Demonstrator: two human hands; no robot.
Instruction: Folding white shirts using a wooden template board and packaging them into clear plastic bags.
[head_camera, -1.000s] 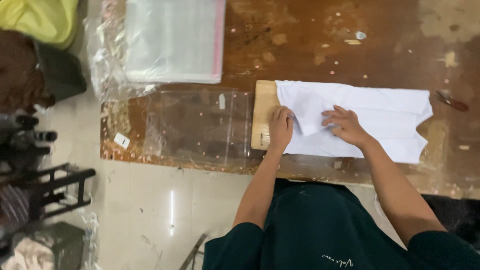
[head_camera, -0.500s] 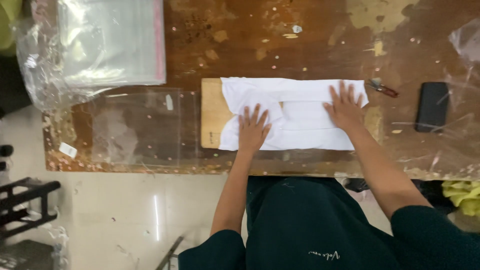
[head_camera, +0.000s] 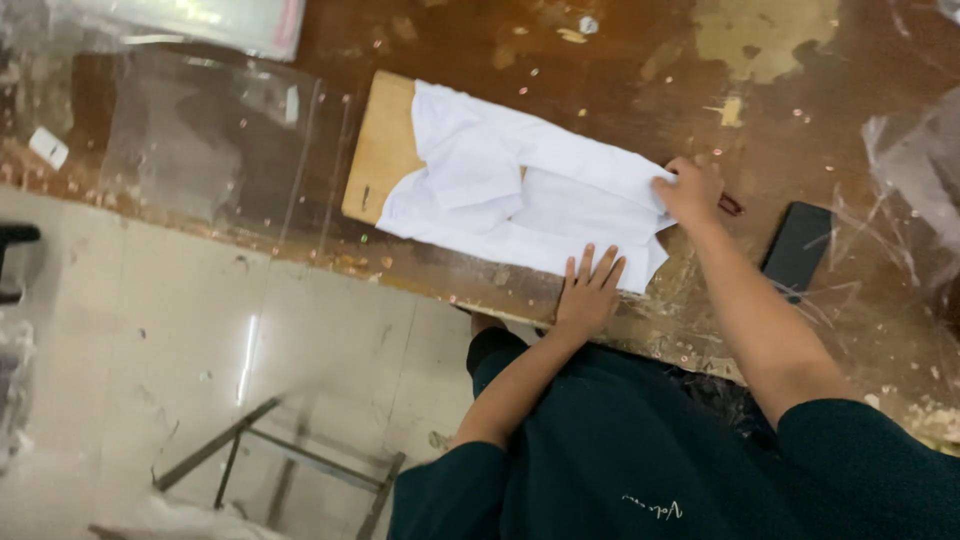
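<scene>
White folded garment (head_camera: 520, 195) lies spread along the near part of a worn brown wooden table (head_camera: 620, 80), its left end resting on a pale wooden board (head_camera: 382, 150) that sticks out from under the cloth. The left hand (head_camera: 588, 290) lies flat and open, fingers spread, with its fingertips pressing the near edge of the garment and its palm over the table's edge. The right hand (head_camera: 688, 190) is curled closed on the garment's far right corner, pinching the cloth. Just beyond that hand a small dark red object (head_camera: 730, 205) peeks out, too hidden to identify. A black phone-like slab (head_camera: 797, 250) lies to the right, near crinkled clear plastic (head_camera: 915, 170). Clear plastic bags (head_camera: 200, 140) lie left of the board.
</scene>
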